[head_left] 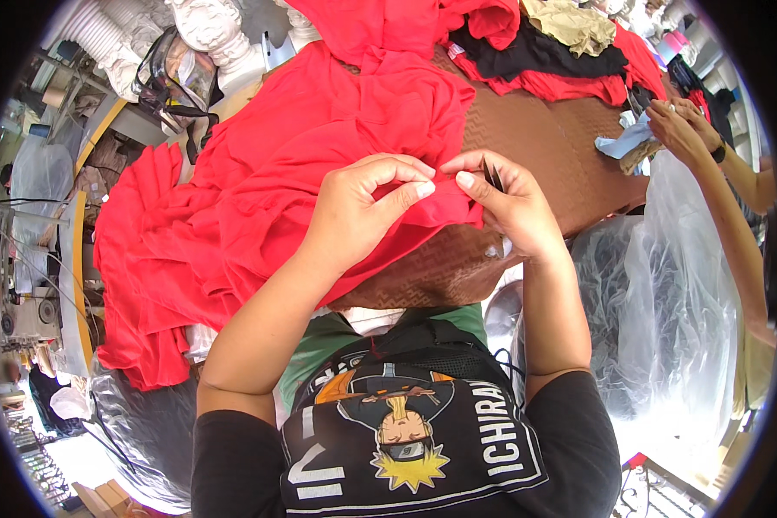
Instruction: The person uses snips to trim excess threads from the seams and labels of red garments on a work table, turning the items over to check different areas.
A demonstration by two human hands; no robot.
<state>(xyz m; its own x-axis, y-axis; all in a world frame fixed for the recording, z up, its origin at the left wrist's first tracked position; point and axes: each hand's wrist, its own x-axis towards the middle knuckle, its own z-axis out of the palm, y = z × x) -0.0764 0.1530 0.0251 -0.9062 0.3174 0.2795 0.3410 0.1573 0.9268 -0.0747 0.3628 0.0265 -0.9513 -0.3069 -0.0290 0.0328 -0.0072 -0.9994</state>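
Note:
A large piece of red fabric (pixel 259 173) is spread in loose folds over the table in front of me and hangs down over the near left edge. My left hand (pixel 371 198) pinches its edge between thumb and fingertips. Close beside it, my right hand (pixel 505 198) is closed on the same edge, thumb against forefinger. Two dark pointed blades of what look like thread snips (pixel 492 175) stick up from between the right fingers; their handle is hidden in the palm.
Brown patterned cloth (pixel 535 138) covers the table. At the back lie more red, black and tan fabrics (pixel 570 26). Clear plastic sheeting (pixel 665 285) bulges at the right, where another person's hands (pixel 686 129) hold light-blue cloth (pixel 623 138). A clear bag (pixel 177 78) stands at the far left.

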